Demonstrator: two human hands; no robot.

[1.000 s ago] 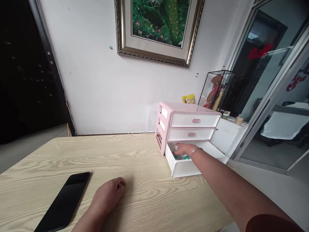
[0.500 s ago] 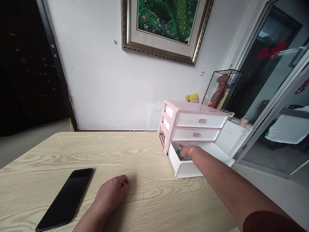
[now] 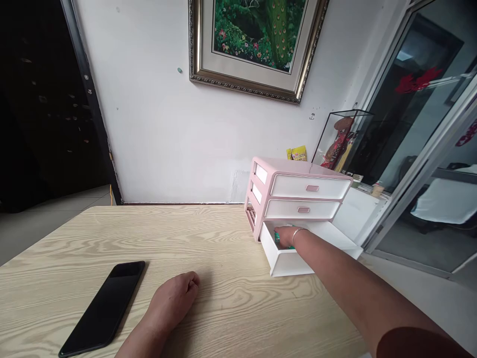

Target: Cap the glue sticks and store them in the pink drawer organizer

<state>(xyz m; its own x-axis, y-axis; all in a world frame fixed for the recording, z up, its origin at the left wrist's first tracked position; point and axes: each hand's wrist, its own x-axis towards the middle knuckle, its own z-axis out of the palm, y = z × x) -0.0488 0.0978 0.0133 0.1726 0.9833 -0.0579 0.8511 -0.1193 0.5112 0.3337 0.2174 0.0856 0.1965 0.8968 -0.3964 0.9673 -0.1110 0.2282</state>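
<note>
My right hand [image 3: 285,236] reaches down into the pulled-out bottom white drawer [image 3: 275,257] of a small pink-framed drawer cabinet [image 3: 265,187]. It is closed around a green item [image 3: 277,237], whose kind I cannot make out; parts show beside and below the hand. The drawer wall and the hand itself hide most of the fingers. My left hand [image 3: 174,298] rests on the wooden table [image 3: 194,238] in a loose fist, with nothing visible in it. To its left lies a black smartphone [image 3: 106,306], screen up.
The two upper drawers [image 3: 312,187] are closed. A yellow packet [image 3: 298,152] shows behind the cabinet top. A glass display case [image 3: 341,141] stands at the back right, beside a glass sliding door [image 3: 417,149]. A framed picture [image 3: 246,82] hangs on the wall.
Inside the drawer my right hand has shifted slightly, and more green now shows beneath it. My left hand keeps its fist on the table. The whole view has moved a little.
</note>
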